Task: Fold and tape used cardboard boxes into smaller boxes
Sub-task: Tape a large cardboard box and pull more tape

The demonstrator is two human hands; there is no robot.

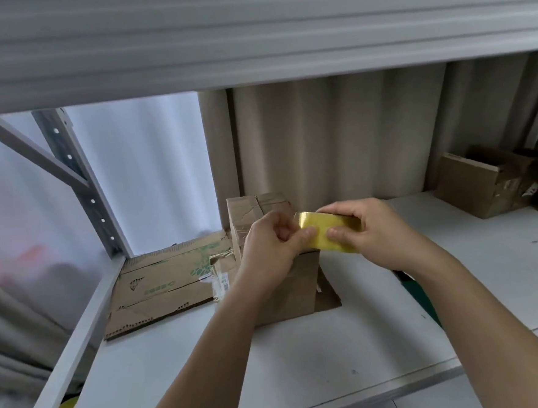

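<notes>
Holding a yellow tape roll (330, 231) at frame centre, both hands work just above the small box (285, 279). Right hand (371, 225) is curled round the roll, steadying it; left hand (270, 248) pinches at the roll's near edge w/ thumb and fingertip, prob. picking for the loose end, though whether any tape has lifted is too small to tell. Keeping the roll right over the box means the strip can go straight onto the top seam.

Box stands upright on the white shelf (335, 352), centre, flaps shut, old clear tape on its far face. Flattened printed cardboard (171, 280) lies touching its left side, partly under it. Another brown box (486, 182) sits far right, well apart. Grey upright (78, 182) at left and the shelf overhead (249, 30) crowd the space; nothing blocks the box top except the hands.
</notes>
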